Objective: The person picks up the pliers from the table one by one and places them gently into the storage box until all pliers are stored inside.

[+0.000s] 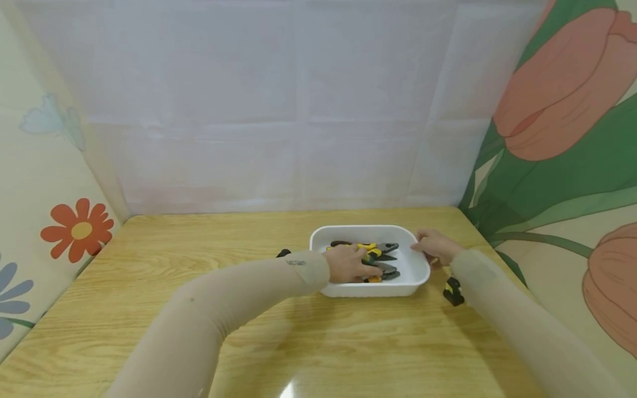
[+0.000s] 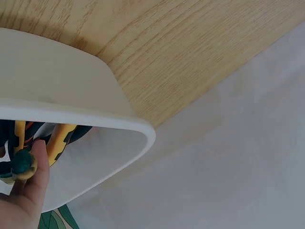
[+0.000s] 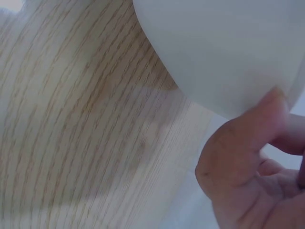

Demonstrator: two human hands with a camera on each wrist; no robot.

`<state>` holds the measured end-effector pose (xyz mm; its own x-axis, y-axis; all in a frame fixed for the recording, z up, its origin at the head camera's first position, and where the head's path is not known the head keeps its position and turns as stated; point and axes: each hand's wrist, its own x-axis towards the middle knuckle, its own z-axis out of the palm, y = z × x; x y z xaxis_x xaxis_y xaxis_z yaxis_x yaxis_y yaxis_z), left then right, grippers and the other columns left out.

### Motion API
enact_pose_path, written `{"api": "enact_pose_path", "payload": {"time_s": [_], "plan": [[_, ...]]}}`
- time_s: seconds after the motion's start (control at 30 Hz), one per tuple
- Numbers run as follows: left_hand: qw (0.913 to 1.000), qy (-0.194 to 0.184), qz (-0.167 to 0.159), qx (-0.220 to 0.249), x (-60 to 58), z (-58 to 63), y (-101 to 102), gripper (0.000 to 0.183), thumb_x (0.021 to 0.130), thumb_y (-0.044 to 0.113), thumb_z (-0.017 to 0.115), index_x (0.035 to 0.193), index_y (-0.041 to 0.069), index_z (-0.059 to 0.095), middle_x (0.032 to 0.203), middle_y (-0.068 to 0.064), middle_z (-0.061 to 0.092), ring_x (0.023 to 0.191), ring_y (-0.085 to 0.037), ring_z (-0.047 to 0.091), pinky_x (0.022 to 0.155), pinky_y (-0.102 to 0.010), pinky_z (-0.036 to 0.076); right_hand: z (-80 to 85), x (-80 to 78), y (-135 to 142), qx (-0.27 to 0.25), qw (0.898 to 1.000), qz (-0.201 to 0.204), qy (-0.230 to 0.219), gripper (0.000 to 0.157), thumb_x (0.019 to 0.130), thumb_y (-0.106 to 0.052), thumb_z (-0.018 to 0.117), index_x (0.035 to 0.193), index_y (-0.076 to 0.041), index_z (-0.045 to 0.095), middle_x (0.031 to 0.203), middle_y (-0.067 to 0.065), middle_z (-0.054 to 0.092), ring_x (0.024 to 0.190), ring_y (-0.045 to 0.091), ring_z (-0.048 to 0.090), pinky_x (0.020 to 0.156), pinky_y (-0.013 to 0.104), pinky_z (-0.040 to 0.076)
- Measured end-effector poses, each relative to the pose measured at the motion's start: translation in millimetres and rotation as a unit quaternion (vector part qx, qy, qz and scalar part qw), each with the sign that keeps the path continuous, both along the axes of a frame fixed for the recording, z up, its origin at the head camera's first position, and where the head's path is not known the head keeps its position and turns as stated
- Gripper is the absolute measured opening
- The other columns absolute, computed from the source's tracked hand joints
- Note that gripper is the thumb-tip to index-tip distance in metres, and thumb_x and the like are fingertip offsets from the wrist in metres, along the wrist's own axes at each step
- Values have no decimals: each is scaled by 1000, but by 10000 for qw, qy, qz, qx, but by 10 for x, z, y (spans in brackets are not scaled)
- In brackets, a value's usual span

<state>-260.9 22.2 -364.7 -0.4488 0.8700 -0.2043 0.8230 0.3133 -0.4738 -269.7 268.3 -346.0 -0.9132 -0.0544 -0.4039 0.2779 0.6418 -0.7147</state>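
Observation:
A white plastic basin [image 1: 370, 289] stands on the table with several pliers lying inside it. The left hand [image 1: 348, 263] reaches into the basin over the tools. In the left wrist view its thumb and fingers grip a tool's green-and-yellow handle [image 2: 21, 164]; the rest of that tool is hidden. Just beyond the hand lie yellow-handled pliers [image 1: 388, 247] with dark jaws, and another pair of pliers [image 1: 390, 271] is nearer the front wall. At the basin's right end, the right hand [image 1: 435, 247] pinches the rim between thumb and fingers, as the right wrist view confirms.
The wood-grain table [image 1: 239, 342] runs back to a white sheet [image 1: 293, 110]. Flower-patterned cloth [image 1: 562, 138] hangs at the right, with a similar one at the left. Black wrist gear [image 1: 453, 292] shows beneath the right wrist.

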Motion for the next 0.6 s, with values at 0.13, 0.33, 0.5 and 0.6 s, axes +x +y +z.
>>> {"api": "enact_pose_path", "payload": {"time_s": [0.13,0.33,0.5,0.6], "plan": [[9995,-237,221,29,-19,-22,-15,47,106,42,33,152,44,26,145,-12,39,122,-24,49,87,-32,52,-8,-23,15,-9,10000,-16,4,9,99,-8,48,97,1,46,82,9,56,65,18,53,57,30,48],[9924,-1019,553,414,-95,-81,-43,46,107,37,32,152,43,27,149,-15,36,130,-30,44,91,-37,50,-6,-20,48,16,10000,-41,8,11,99,-8,48,95,1,45,80,9,55,65,18,52,59,32,48],[9891,-1015,682,819,-147,-97,-123,45,107,31,36,151,40,34,142,-9,45,123,-25,49,94,-36,47,-4,-11,90,50,10000,5,22,13,99,-10,50,96,2,47,78,7,55,65,17,53,60,32,49],[9866,-549,602,1413,-132,-26,-194,43,104,31,45,147,31,44,130,-5,56,112,-21,55,91,-35,47,-1,-10,165,265,9995,179,25,18,100,-16,51,98,2,49,76,6,54,63,17,51,58,30,48]]}}
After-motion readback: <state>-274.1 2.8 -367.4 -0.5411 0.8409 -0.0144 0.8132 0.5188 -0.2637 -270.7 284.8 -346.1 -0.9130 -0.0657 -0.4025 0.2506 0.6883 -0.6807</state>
